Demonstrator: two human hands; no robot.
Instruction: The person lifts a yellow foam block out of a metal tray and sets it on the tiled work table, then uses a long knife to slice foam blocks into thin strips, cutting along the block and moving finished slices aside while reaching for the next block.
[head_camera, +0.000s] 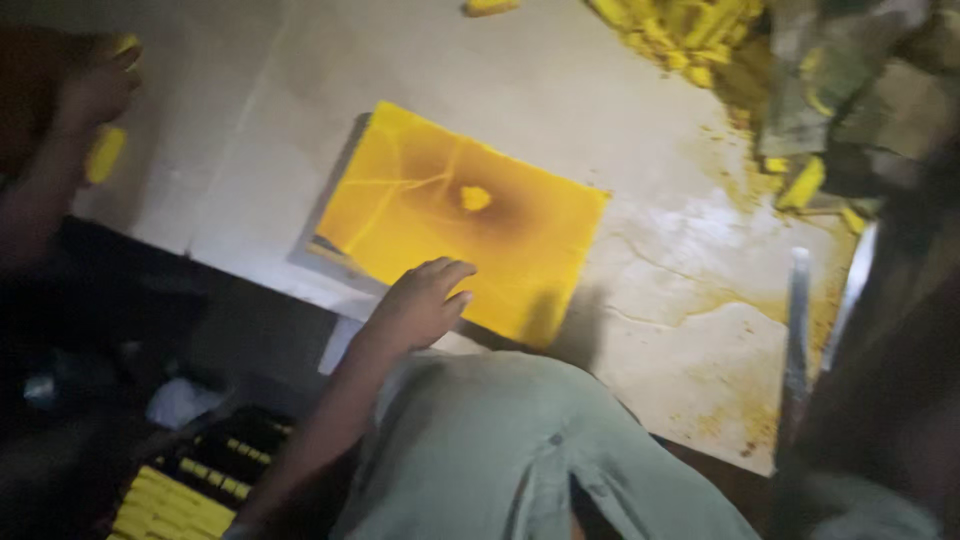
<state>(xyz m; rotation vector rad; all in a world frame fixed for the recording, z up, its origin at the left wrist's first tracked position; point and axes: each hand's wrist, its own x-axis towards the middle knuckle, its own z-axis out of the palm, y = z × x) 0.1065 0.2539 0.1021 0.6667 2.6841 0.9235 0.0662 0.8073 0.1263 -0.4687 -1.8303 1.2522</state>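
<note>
My left hand (418, 303) reaches in from the lower left and rests flat on the near edge of a flat yellow slab (470, 225). Its fingers are stretched out and hold nothing. The slab lies on a thin grey plate (330, 262) on a pale stained surface, with dark cracks across it and a small brighter yellow lump (475, 198) near its middle. My knee in grey-green trousers (500, 450) is just below the hand. My right hand is not in view.
Another person's hand (95, 95) at the upper left holds a yellow piece (105, 155). Yellow bars are piled at the top right (690, 30). More fill a black crate (180, 495) at the lower left. A long metal blade (797, 320) lies at the right.
</note>
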